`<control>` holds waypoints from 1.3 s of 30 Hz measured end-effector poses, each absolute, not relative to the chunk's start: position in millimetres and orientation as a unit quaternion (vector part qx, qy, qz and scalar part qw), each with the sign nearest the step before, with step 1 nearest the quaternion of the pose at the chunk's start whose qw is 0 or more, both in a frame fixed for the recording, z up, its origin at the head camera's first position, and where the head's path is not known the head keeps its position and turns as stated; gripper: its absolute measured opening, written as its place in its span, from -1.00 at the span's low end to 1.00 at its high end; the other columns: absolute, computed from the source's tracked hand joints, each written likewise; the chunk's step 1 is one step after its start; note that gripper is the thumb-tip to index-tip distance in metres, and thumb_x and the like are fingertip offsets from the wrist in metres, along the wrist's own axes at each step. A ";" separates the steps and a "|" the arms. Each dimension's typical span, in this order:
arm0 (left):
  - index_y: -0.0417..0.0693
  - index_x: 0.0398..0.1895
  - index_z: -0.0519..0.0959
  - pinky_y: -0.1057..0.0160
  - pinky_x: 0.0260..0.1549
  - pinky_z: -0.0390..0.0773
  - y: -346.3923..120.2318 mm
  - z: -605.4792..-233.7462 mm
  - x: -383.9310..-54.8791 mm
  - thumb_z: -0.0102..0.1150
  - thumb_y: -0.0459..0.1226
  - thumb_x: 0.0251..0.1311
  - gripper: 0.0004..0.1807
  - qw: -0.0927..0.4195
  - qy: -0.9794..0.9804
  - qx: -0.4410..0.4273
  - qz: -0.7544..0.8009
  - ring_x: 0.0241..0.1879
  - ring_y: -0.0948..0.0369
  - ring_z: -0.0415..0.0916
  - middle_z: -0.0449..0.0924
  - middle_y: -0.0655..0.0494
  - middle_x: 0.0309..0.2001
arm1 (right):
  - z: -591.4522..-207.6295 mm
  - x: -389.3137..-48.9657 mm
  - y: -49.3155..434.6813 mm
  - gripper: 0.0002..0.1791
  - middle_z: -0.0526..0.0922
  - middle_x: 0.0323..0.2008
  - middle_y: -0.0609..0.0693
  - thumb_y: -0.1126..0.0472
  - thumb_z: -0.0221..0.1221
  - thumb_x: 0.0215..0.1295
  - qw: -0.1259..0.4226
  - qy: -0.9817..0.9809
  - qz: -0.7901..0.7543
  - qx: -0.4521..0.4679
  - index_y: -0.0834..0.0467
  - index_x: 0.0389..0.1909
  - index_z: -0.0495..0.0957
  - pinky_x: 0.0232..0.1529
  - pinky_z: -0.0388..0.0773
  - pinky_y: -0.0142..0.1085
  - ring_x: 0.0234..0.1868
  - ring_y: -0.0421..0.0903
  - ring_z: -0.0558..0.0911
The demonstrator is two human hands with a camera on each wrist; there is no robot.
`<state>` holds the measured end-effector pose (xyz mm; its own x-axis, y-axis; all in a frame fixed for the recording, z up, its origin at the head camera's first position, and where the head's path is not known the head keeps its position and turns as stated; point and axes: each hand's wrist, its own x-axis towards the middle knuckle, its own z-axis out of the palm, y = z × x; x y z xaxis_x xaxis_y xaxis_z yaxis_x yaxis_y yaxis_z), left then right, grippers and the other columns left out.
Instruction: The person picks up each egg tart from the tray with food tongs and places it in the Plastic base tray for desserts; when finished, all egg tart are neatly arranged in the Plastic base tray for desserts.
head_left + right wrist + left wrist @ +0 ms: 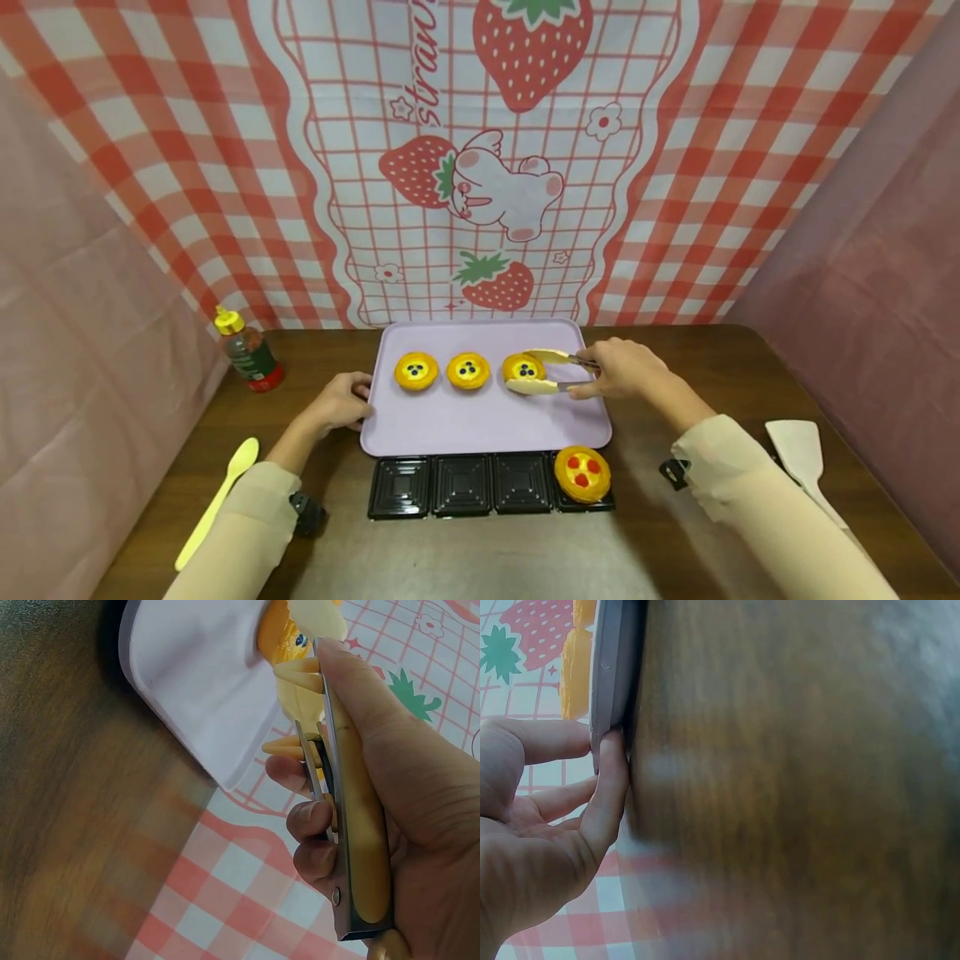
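Observation:
With curled fingers my right hand (626,368) grips a pair of tongs (364,825), metal with cream-yellow tips and grips. Its tips lie on either side of the rightmost blueberry tart (522,367) on a lilac tray (480,425); whether they press on it is hard to tell. Two more blueberry tarts, a middle one (468,371) and a left one (416,372), stand in the same row. At the tray's left edge, my left hand (551,817) pinches the rim, thumb and fingers on opposite faces.
Before the tray lies a black container (461,486) with square compartments; a strawberry-topped tart (582,475) sits in the rightmost. A sauce bottle (251,354) and a yellow spoon (217,504) are on the left, a white spatula (798,454) on the right. A patterned cloth (495,192) hangs behind.

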<state>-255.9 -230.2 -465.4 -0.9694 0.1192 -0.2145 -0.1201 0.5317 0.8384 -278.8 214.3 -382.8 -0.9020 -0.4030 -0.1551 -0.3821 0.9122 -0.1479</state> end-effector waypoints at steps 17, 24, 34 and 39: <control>-0.50 0.23 0.33 0.09 -0.49 0.70 -231.8 -467.3 -256.2 0.20 -0.56 -0.02 -0.36 0.124 0.866 -0.005 0.485 -0.35 0.03 0.50 0.39 -0.24 -0.16 | -355.5 -269.7 216.5 -0.06 0.49 -0.55 -0.10 -0.43 0.37 -0.09 0.077 0.975 -0.077 -0.192 0.16 0.19 0.59 -0.56 0.31 -0.30 -0.53 -0.14 0.44; -0.52 0.24 0.31 0.07 -0.50 0.70 -232.7 -465.5 -255.0 0.21 -0.57 -0.03 -0.34 0.125 0.862 0.001 0.492 -0.37 0.05 0.50 0.37 -0.25 -0.17 | -332.1 -255.8 221.5 -0.19 0.46 -0.56 -0.13 -0.40 0.39 -0.08 0.046 0.973 -0.069 -0.217 0.09 0.08 0.65 -0.60 0.25 -0.31 -0.57 -0.16 0.38; -0.53 0.24 0.31 0.08 -0.51 0.70 -230.7 -468.3 -255.2 0.17 -0.57 -0.06 -0.33 0.121 0.860 0.005 0.496 -0.35 0.04 0.48 0.37 -0.25 -0.18 | -308.6 -224.6 229.3 -0.08 0.54 -0.49 -0.20 -0.51 0.31 -0.11 0.029 0.966 -0.045 -0.253 0.09 0.14 0.63 -0.61 0.37 -0.33 -0.54 -0.20 0.42; -0.53 0.25 0.30 0.07 -0.51 0.70 -232.1 -469.8 -256.4 0.17 -0.57 -0.05 -0.32 0.121 0.862 0.004 0.492 -0.35 0.04 0.49 0.38 -0.26 -0.17 | -303.8 -207.6 234.0 -0.06 0.54 -0.46 -0.21 -0.52 0.29 -0.11 0.021 0.962 -0.049 -0.268 0.06 0.17 0.62 -0.56 0.38 -0.31 -0.51 -0.23 0.43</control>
<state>-256.4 -232.1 -469.8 -0.9706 0.1265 -0.2050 -0.1122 0.5156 0.8495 -207.6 234.0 -303.8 -0.8554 -0.5178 -0.0143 -0.5136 0.8514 -0.1065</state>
